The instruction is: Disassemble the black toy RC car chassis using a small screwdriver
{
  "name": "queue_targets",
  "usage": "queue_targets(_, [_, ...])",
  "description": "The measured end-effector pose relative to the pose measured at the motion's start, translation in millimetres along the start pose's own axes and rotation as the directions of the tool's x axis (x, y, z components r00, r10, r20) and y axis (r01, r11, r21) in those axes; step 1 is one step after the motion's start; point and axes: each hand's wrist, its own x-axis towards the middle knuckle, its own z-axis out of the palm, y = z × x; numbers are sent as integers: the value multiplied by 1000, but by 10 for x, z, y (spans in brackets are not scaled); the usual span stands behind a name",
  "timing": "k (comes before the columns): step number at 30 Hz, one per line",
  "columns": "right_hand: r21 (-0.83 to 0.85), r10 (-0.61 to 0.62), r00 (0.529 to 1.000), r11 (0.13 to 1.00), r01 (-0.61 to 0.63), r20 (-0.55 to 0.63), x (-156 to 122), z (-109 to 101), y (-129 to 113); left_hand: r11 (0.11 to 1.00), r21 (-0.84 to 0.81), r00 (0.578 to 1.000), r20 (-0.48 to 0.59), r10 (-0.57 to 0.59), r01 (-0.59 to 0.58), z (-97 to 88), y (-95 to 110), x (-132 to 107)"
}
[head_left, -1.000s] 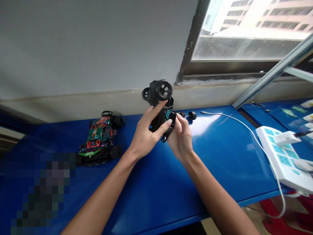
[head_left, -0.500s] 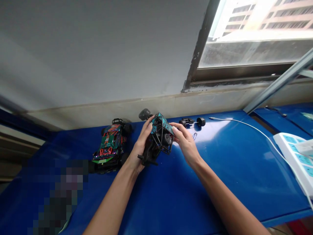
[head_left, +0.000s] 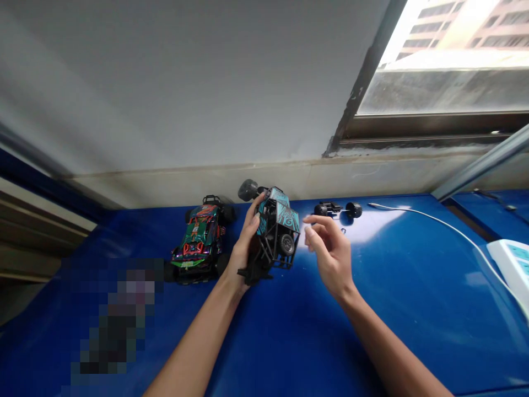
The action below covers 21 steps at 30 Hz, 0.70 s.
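My left hand (head_left: 243, 251) grips a black and teal toy buggy (head_left: 275, 231) with a roll cage, tilted on its side just above the blue table (head_left: 289, 331). One of its wheels (head_left: 248, 189) sticks out at the back. My right hand (head_left: 330, 251) hovers just to the right of the buggy, fingers curled loosely and apart, holding nothing I can see. A second toy car (head_left: 200, 237), green and red, stands on the table to the left of my left hand.
A loose black axle with wheels (head_left: 338, 209) lies by the wall behind my right hand. A white cable (head_left: 433, 220) runs to a white power strip (head_left: 512, 264) at the right edge. A blurred patch (head_left: 111, 314) covers the front left.
The buggy was held up with both hands, then turned over and lowered toward the table. My right hand has now let go and drawn back to the right.
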Motion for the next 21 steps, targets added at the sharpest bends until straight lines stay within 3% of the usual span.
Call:
queue_targets(2, [-73,-139,990,988,138,-15,-75,-37,-69,993,70,993,-63,97,-92,18,-18,14])
queue_targets(5, [-126,-287,938,941,314,194,-201,23,-180,942,220,947,-145,288,-253,20,-45,43])
queue_targets(10, [-207,-204,859,920,332,469,-386,287,-251,785,446,823,-163,544,-430,-91,-54,110])
queue_targets(13, [-241,-270,844,878,413,464,-426,318,-248,661,584,728,-166,665,-471,-139,18,121])
queue_targets(15, [-250,-296,853,869,427,430,-426,305,-262,623,627,695,-175,697,-467,-121,89,99])
queue_targets(18, [-185,-251,834,906,382,492,-417,308,-298,702,580,749,-222,624,-413,-51,178,44])
queue_targets(21, [-220,-232,876,911,348,422,-403,321,-313,759,518,781,-245,574,-395,-3,213,9])
